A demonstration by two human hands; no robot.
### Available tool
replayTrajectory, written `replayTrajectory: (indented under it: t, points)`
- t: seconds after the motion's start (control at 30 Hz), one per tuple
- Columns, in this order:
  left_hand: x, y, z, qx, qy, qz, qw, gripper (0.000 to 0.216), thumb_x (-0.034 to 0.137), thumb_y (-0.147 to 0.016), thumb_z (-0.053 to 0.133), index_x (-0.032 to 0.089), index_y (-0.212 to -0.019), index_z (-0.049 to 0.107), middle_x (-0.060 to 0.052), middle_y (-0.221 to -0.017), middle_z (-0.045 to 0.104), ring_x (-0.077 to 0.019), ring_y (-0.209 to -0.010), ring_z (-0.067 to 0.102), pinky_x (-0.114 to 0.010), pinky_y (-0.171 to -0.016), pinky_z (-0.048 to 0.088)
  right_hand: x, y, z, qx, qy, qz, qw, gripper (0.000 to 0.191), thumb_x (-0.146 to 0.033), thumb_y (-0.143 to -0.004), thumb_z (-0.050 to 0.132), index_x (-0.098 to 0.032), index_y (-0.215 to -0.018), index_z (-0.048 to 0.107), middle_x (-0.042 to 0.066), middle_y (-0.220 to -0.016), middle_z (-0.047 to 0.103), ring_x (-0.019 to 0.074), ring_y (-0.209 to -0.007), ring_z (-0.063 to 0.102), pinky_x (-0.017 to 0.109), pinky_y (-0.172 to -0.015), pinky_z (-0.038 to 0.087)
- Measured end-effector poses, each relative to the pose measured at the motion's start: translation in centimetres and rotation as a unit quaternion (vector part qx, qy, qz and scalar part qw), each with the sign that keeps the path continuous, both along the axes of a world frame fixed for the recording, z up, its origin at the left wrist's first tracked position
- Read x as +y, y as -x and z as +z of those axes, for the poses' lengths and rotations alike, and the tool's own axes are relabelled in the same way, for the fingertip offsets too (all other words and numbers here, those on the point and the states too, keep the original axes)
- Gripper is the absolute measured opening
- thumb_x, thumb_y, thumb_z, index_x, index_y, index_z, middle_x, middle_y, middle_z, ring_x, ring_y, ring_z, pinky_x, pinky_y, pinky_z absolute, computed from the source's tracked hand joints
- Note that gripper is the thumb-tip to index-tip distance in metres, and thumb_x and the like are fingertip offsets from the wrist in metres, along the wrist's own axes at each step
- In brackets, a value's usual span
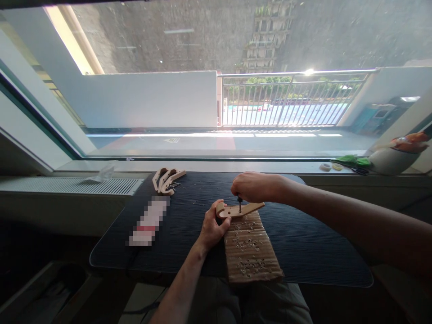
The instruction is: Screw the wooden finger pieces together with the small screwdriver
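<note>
My left hand (pixel 214 225) grips the rounded end of a pale wooden hook (pixel 249 208), thumb in front and fingers behind. The hook lies across the far end of a cardboard block (pixel 251 252) whose top is pitted with holes. Above the hook, my right hand (pixel 248 186) is closed around a screwdriver (pixel 240 202), its handle mostly hidden in the fist. The screwdriver's shaft points straight down, its lower end at a hole in the hook. A second dark hole shows to its left.
Several similar wooden hooks (pixel 166 180) lie at the dark table's (pixel 297 234) far left, with small screws (pixel 174 185) beside them. A blurred-out pale item (pixel 151 220) sits nearer. On the windowsill at right are a green cloth (pixel 351 160), tape rolls (pixel 326 167) and a pot (pixel 386 161).
</note>
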State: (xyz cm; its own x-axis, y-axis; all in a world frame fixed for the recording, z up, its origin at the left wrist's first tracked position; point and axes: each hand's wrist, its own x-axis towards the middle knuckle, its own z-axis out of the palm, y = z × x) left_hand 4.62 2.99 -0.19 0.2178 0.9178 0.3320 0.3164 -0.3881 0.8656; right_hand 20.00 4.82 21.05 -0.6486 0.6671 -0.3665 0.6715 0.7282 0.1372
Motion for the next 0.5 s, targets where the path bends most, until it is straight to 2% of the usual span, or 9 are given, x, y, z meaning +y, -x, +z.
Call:
replayTrajectory:
  t: [0.23,0.4,0.5]
  points:
    - [0.02,-0.01,-0.09,0.004,0.004,-0.001,1.0,0.053,0.024,-0.074,0.062,0.022,-0.124,0.045,-0.006,-0.113,0.062,-0.021,-0.106,0.057,-0.038,-0.1,0.04,-0.21,-0.16,-0.45,-0.012,-0.016,-0.021,1.0,0.021,-0.01,-0.078,0.049,-0.009,-0.083,0.069,0.011,-0.077,0.067,0.0153,-0.064,0.054,0.027,-0.056,0.033]
    - [0.09,-0.06,-0.37,0.004,-0.004,0.001,1.0,0.053,0.024,-0.074,0.061,0.022,-0.124,0.044,-0.005,-0.114,0.062,-0.0204,-0.105,0.058,-0.038,-0.099,0.041,-0.7,0.04,0.09,0.002,-0.028,-0.009,1.0,0.025,-0.009,-0.076,0.052,-0.011,-0.094,0.069,0.012,-0.091,0.067,0.0173,-0.077,0.058,0.026,-0.062,0.038]
    - [0.1,-0.08,-0.44,-0.001,-0.004,0.0,1.0,0.053,0.023,-0.073,0.062,0.022,-0.124,0.045,-0.005,-0.113,0.062,-0.02,-0.105,0.058,-0.037,-0.098,0.041,-0.74,0.13,0.21,-0.01,-0.017,0.0,1.0,0.024,-0.005,-0.074,0.051,-0.011,-0.088,0.07,0.011,-0.085,0.067,0.0173,-0.076,0.059,0.026,-0.063,0.039]
